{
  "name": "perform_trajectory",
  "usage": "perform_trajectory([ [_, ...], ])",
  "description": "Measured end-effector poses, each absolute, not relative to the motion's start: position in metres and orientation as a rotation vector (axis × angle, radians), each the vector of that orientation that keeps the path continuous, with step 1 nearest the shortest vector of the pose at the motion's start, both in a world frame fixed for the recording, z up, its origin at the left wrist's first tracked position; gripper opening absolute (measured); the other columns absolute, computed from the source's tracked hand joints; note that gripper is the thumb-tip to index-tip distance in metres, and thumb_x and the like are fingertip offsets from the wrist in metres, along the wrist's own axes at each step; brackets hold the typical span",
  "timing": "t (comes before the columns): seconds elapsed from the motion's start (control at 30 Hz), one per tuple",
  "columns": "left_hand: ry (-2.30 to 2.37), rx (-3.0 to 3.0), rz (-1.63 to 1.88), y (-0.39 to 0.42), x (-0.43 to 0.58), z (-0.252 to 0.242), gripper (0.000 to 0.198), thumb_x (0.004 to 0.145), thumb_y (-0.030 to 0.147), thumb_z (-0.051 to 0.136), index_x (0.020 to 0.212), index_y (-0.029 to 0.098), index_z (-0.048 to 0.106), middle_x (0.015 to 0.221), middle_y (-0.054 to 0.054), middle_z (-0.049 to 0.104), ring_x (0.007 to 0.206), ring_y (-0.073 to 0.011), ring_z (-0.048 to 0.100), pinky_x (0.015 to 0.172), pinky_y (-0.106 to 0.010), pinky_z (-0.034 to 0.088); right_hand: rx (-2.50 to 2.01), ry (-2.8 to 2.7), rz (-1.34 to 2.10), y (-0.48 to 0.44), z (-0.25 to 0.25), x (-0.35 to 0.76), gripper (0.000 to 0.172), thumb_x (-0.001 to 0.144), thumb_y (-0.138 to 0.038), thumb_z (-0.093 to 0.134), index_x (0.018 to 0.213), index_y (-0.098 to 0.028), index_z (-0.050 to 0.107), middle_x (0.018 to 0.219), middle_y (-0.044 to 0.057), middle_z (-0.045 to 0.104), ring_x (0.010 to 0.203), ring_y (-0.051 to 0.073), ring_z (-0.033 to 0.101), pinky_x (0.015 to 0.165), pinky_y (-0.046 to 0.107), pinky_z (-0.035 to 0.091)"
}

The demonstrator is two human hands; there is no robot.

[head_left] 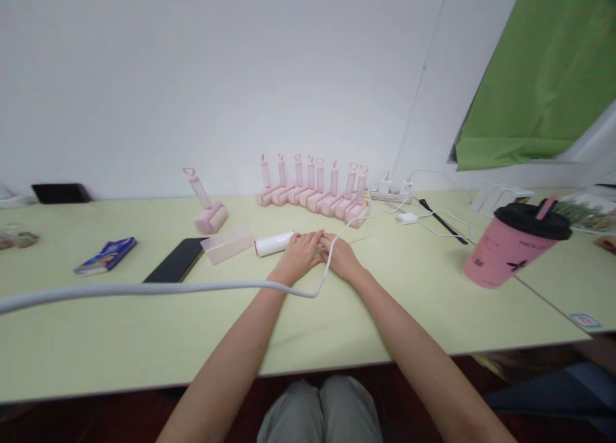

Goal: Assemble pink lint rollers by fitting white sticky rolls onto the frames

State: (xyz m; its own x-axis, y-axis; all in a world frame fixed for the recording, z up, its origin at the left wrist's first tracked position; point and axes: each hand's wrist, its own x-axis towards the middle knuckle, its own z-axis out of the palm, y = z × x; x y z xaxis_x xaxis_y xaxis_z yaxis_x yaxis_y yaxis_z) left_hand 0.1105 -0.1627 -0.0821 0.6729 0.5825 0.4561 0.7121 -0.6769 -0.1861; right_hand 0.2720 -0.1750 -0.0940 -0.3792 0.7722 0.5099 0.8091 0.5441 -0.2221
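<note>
My left hand and my right hand rest together on the table, their fingertips meeting and partly overlapping. The fingers of both look stretched out and laid low. No held thing shows, though the space under the palms is hidden. A white cylinder with a reddish rim at its left end lies right beside my left hand. Left of it is a flat translucent pinkish sheet. Behind the hands, several pink holders with upright clear tubes and small loops on top form a close row.
A similar pink holder stands apart on the left, near a dark phone and a blue packet. A grey-white cable crosses in front of my wrists. Right are a pink cup, a charger and a black strip.
</note>
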Motion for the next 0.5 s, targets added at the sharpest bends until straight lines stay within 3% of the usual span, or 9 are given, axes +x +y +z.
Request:
perform_trajectory([
  [0.13,-1.174,-2.500,-0.403,-0.153,0.102,-0.086,0.041,0.089,0.038,0.038,0.119,0.011,0.043,0.096,-0.013,0.062,0.091,-0.0215,0.059,0.082,-0.033,0.042,-1.166,-2.169,-0.037,-0.174,-0.092,0.267,0.028,0.083,-0.016,0.049,0.111,-0.016,0.053,0.106,0.007,0.059,0.100,0.016,0.052,0.086,0.026,0.039],
  [0.27,-1.210,-2.498,-0.291,-0.156,0.102,-0.081,0.030,0.091,0.036,0.034,0.094,0.013,0.052,0.087,-0.012,0.061,0.083,-0.0203,0.060,0.075,-0.030,0.043,-1.497,-2.177,-0.237,-0.173,-0.088,0.270,0.018,0.083,-0.023,0.052,0.096,-0.013,0.058,0.091,0.011,0.063,0.091,0.021,0.056,0.084,0.032,0.038],
  [0.37,-1.256,-2.531,-0.250,-0.163,0.109,-0.080,0.033,0.092,0.037,0.029,0.097,0.012,0.050,0.086,-0.012,0.062,0.079,-0.0192,0.062,0.068,-0.028,0.043,-1.733,-2.192,-0.368,-0.173,-0.085,0.274,0.021,0.086,-0.026,0.047,0.088,-0.012,0.061,0.083,0.013,0.065,0.082,0.022,0.059,0.083,0.035,0.037],
  [0.5,-1.279,-2.538,-0.212,-0.166,0.113,-0.083,0.035,0.092,0.038,0.028,0.098,0.010,0.050,0.082,-0.013,0.063,0.076,-0.0211,0.063,0.065,-0.029,0.044,-1.883,-2.194,-0.310,-0.174,-0.087,0.275,0.028,0.089,-0.027,0.039,0.091,-0.013,0.063,0.086,0.015,0.065,0.080,0.021,0.062,0.070,0.029,0.041],
])
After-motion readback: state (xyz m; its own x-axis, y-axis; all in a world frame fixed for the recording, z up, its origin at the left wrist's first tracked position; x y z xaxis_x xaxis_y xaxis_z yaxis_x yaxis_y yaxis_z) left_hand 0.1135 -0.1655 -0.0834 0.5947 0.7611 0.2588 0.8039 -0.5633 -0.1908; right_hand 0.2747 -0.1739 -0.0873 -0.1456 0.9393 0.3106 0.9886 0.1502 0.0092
